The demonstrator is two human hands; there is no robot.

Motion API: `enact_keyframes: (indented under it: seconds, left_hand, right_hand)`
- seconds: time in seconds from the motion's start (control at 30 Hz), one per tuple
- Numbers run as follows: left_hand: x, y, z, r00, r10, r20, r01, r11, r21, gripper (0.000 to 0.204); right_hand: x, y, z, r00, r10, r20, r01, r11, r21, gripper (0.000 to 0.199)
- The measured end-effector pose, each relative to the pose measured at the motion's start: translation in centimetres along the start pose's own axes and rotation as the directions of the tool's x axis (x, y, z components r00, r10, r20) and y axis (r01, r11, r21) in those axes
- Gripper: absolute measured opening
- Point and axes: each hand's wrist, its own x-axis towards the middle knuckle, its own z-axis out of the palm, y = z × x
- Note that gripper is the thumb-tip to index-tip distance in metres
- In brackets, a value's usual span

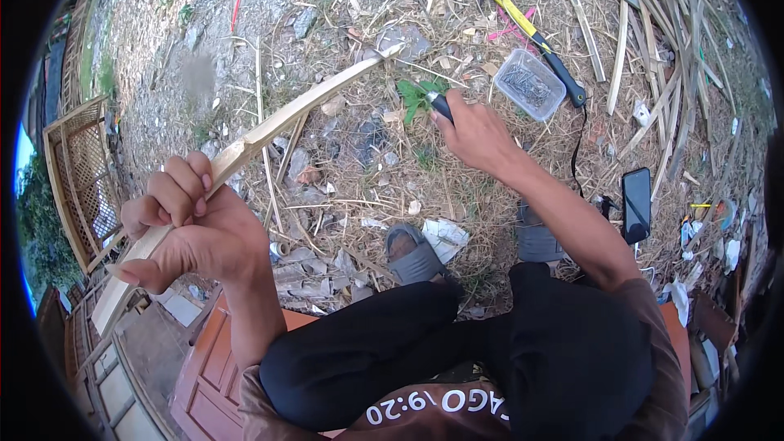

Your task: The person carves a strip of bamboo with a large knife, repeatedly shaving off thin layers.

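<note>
Your left hand is closed tight around a long bamboo strip. You hold it near its lower end, and a wide bit sticks out below your fist, down to the left. From your fist the strip runs up and to the right, and its thin tip ends over the dry grass, near a flat grey stone.

Your right hand is to the right of the strip and not touching it. It is closed around a dark handle. Only a small end of that tool pokes out, so you cannot tell what kind it is. The far end of the strip is close to this hand; the near end is in your left.

Past your right hand sits a clear plastic box with no lid. It is full of small metal nails. Just beside it lies a hammer with a yellow and black handle. A phone lies on the ground by your right arm. Loose bamboo slats are piled at the top right.
</note>
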Motion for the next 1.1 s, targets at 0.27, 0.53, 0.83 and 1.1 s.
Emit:
enact_keyframes:
  seconds: [0.27,0.53,0.83,1.1]
  left_hand:
    - [0.5,-0.2,0.0,1.000,0.000,-0.016,0.000,1.000,0.005,0.071]
    - [1.2,-0.5,-0.3,0.997,-0.039,-0.073,0.033,0.996,-0.085,0.067]
    - [1.5,-0.4,-0.5,0.997,-0.055,-0.053,0.053,0.998,-0.047,0.067]
    - [2.1,-0.7,-1.2,0.999,-0.031,-0.033,0.029,0.998,-0.055,0.068]
  right_hand:
    - [0.8,2.7,0.0,0.996,0.064,-0.061,-0.068,0.995,-0.067,0.027]
    - [0.8,0.0,-2.0,0.994,0.112,0.019,-0.111,0.994,-0.010,0.029]
    - [-0.3,-1.9,-3.2,0.996,0.015,0.091,-0.013,1.000,-0.025,0.029]
    - [0.2,-2.5,-3.1,0.991,-0.083,0.106,0.080,0.996,0.032,0.027]
